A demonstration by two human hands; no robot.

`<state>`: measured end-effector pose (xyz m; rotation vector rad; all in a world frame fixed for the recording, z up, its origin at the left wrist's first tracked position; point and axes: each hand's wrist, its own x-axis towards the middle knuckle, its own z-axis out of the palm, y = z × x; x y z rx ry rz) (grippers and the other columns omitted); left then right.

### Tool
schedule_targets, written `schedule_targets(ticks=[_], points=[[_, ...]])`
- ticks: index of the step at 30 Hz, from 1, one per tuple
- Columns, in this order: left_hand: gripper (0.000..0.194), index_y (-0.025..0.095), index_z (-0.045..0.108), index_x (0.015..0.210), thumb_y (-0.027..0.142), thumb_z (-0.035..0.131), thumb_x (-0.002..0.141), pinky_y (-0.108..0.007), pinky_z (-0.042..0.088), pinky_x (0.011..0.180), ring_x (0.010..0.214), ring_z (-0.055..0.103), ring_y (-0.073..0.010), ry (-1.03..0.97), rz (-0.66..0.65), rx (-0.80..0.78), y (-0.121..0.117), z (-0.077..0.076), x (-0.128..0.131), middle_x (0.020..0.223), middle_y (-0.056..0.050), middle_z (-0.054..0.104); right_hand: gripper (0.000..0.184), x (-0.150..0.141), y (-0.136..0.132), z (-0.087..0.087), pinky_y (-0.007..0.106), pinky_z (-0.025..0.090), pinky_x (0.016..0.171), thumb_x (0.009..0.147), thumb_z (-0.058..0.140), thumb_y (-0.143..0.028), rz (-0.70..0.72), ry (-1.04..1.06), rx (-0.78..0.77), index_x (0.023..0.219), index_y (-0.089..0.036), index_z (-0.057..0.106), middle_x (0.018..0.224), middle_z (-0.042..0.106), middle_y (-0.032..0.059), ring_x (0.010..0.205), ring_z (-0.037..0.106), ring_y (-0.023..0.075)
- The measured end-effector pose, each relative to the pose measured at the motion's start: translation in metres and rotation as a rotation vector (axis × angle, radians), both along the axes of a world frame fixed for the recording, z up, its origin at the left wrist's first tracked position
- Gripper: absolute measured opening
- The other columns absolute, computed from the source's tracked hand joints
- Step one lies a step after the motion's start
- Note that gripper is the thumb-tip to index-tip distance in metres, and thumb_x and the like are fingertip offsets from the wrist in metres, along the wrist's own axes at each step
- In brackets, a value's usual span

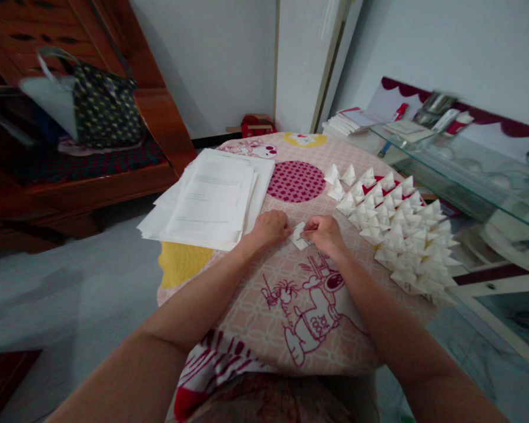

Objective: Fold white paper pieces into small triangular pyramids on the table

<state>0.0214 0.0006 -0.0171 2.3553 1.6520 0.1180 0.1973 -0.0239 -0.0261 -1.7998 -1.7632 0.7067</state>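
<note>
A small folded piece of white paper (pixel 298 236) lies on the patterned tablecloth (pixel 264 317) between my hands. My right hand (pixel 324 233) pinches its right edge between thumb and fingers. On its left side, my left hand (pixel 271 227) has its fingers curled down at the paper's edge; the fingertips are mostly hidden. Close by on the left is a stack of printed white sheets (pixel 211 202). Rows of folded white paper pieces (pixel 392 217) with upright points stand to the right of my right hand.
A glass-topped table (pixel 467 170) with papers, a metal container and other items borders the cloth on the right. Below it sits a white-framed tablet-like object (pixel 511 317). At the left, a wooden bench (pixel 158 117) holds a dark patterned bag (pixel 108 106).
</note>
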Motion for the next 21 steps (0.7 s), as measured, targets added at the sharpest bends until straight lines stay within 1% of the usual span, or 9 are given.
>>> schedule_targets(ticks=[2,5,8,10,17,21], points=[[0.028,0.016,0.076,0.095,0.033,0.055,0.09,-0.034,0.049,0.083,0.096,0.067,-0.0269,-0.002,-0.005,0.004,-0.0034,0.0003,-0.0016,0.095,-0.013,0.074,0.008,-0.0016,0.0004,0.0005,0.026,0.043,0.058,0.069,0.079,-0.018,-0.01,-0.025,-0.004,0.067,-0.02,0.071,0.069,0.071,0.0009,0.064,0.064,0.0158],[0.027,0.018,0.075,0.098,0.036,0.057,0.089,-0.032,0.049,0.082,0.095,0.067,-0.0252,-0.055,0.02,0.007,-0.0074,0.0006,-0.0024,0.096,-0.011,0.074,0.009,-0.0042,0.0006,0.0009,0.027,0.043,0.058,0.07,0.079,-0.021,-0.019,-0.054,-0.011,0.066,-0.02,0.07,0.068,0.071,0.002,0.064,0.063,0.0169],[0.031,0.019,0.075,0.095,0.045,0.062,0.085,-0.034,0.049,0.079,0.092,0.067,-0.0264,-0.085,0.066,0.011,-0.0085,0.0012,0.0003,0.093,-0.011,0.074,0.01,-0.0056,0.0005,0.0002,0.028,0.041,0.058,0.071,0.077,-0.022,-0.016,-0.063,0.002,0.066,-0.02,0.07,0.067,0.07,0.0024,0.063,0.062,0.017],[0.032,0.019,0.075,0.093,0.047,0.063,0.083,-0.035,0.048,0.078,0.092,0.067,-0.0274,-0.089,0.084,0.009,-0.0081,0.0027,0.0026,0.092,-0.011,0.074,0.009,-0.0058,0.0002,-0.0005,0.028,0.041,0.058,0.072,0.076,-0.022,-0.012,-0.061,0.016,0.067,-0.019,0.07,0.067,0.069,0.0021,0.064,0.062,0.0169],[0.028,0.019,0.075,0.088,0.045,0.067,0.079,-0.033,0.047,0.076,0.089,0.065,-0.026,-0.097,0.073,-0.028,-0.0054,0.0087,0.0032,0.087,-0.01,0.073,0.007,-0.0054,-0.0006,-0.0006,0.028,0.04,0.059,0.072,0.074,-0.02,-0.011,-0.065,0.022,0.066,-0.021,0.07,0.066,0.068,0.0012,0.063,0.06,0.0162],[0.022,0.02,0.075,0.086,0.037,0.069,0.075,-0.031,0.045,0.072,0.085,0.065,-0.0238,-0.11,0.058,-0.048,-0.0021,0.0086,0.0008,0.084,-0.008,0.072,0.009,-0.0051,-0.0007,-0.001,0.029,0.042,0.06,0.071,0.076,-0.019,-0.008,-0.072,0.032,0.066,-0.023,0.07,0.068,0.069,0.002,0.064,0.061,0.0169]])
